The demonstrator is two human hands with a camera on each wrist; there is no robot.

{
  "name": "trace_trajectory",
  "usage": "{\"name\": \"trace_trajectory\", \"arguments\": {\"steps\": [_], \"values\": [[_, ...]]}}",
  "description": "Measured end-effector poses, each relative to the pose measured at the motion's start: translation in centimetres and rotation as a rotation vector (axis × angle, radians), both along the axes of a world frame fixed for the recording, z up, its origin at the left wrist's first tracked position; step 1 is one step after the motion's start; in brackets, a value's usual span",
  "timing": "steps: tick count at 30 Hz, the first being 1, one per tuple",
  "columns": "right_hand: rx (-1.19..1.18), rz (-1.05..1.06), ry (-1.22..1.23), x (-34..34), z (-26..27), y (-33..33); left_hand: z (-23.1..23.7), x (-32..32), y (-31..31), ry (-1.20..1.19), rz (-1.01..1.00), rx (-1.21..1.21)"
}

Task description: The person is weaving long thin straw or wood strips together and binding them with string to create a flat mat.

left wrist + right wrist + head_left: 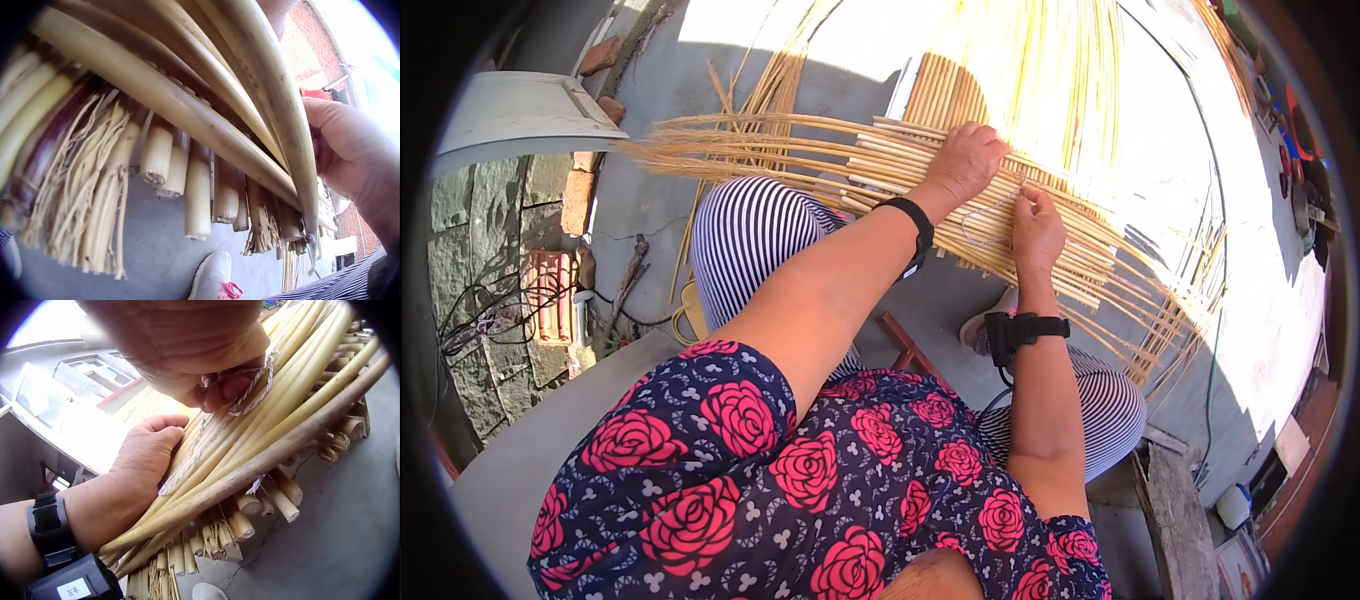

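Across the lap lies a long bundle of pale plant stalks (880, 160), with bushy tips reaching out to the left. My left hand (968, 165) grips the top of the bundle near its middle; in the right wrist view its thumb and forefinger (167, 425) bear on the stalks. To its right, my right hand (1038, 235) pinches a white twisted string (270, 375) close over the bundle. The string loops across the stalks, and its lower end (255, 485) shows below them. Cut stalk ends (199, 212) stick out under the bundle in the left wrist view.
More stalks (1040, 80) spread over the sunlit floor ahead. Another bushy bundle (775, 85) lies at the upper left. A white panel (525, 110) and cables (485, 315) are at the left, a wooden plank (1178, 520) at the lower right. A dark hose (1218, 300) runs along the right.
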State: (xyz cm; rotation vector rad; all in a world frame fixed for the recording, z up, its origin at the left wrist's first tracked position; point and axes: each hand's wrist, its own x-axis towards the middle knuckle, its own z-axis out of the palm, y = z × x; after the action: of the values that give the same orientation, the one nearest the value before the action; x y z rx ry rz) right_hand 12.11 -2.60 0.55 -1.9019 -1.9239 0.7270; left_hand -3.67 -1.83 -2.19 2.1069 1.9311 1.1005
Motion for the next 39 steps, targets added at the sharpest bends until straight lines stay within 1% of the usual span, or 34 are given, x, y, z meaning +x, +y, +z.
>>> {"name": "trace_trajectory", "arguments": {"steps": [3, 11, 21, 24, 27, 30, 33, 35, 36, 37, 38, 39], "values": [[-0.111, -0.063, 0.06, -0.2, 0.6, 0.1, 0.0, 0.0, 0.0, -0.005, -0.002, 0.003], [-0.099, -0.076, 0.096, 0.2, -1.1, 0.3, 0.1, 0.0, 0.0, -0.008, -0.005, -0.003], [-0.143, -0.082, 0.049, 0.3, -0.9, 0.7, 0.2, -0.1, 0.0, 0.0, -0.005, -0.002], [-0.129, -0.089, 0.075, 0.3, -1.3, 0.7, 0.2, 0.0, 0.0, -0.001, -0.003, -0.006], [-0.163, -0.106, 0.089, 0.3, -1.1, 0.7, 0.1, 0.0, 0.1, -0.001, -0.005, 0.003], [-0.194, -0.115, 0.152, 0.6, -1.8, 1.0, 0.1, -0.1, 0.0, -0.001, -0.004, 0.002], [-0.144, -0.105, 0.3, 1.2, -1.5, 1.5, 0.1, 0.0, 0.0, 0.01, -0.003, -0.001], [-0.16, -0.152, 0.528, 1.2, 2.4, 2.6, -0.2, 0.1, 0.1, 0.008, -0.007, -0.009], [-0.167, -0.173, 0.643, 1.1, 5.4, 3.4, -0.2, -0.1, 0.2, 0.007, -0.007, -0.01], [-0.189, -0.147, 0.873, 1.3, 8.6, 4.1, -0.1, -0.2, 0.1, 0.015, -0.011, -0.014], [-0.11, -0.127, 0.898, 1.4, 12.5, 4.4, 0.0, -0.2, 0.0, 0.02, -0.014, -0.021], [-0.044, -0.151, 0.918, 1.9, 15.8, 5.0, 0.1, -0.2, -0.2, 0.025, -0.018, -0.027]]}}
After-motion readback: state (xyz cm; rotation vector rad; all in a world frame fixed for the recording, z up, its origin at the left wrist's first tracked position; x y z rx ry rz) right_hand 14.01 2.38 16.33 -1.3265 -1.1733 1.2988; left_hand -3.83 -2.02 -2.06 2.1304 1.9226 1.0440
